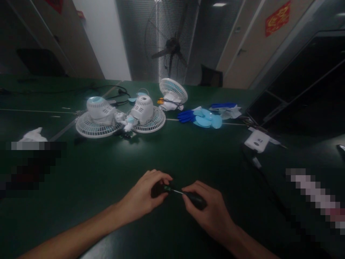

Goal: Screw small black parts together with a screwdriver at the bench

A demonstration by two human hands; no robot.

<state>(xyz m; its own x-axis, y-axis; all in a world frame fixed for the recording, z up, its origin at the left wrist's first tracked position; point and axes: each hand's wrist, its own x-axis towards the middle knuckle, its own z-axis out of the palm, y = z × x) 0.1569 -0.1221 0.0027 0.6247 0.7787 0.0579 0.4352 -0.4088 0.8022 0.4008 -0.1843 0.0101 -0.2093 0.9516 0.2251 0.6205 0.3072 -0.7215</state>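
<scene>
My right hand [208, 205] is wrapped round the dark handle of a screwdriver [194, 200]. Its thin metal shaft points left, toward my left hand [151, 189]. There my thumb and fingers curl round a small dark piece with a bit of green [167, 188], right at the end of the shaft. Too little of that piece shows to tell what it is, or whether the tip sits in it. Both hands are low over the dark green table [118, 187].
Beyond my hands lie white fan heads [98, 113], [145, 111] and another fan head [172, 95]. Light-blue fan blades [207, 118] rest by blue gloves [185, 116]. At right is a white box [257, 140] with a dark cable. White crumpled material [33, 135] lies at left.
</scene>
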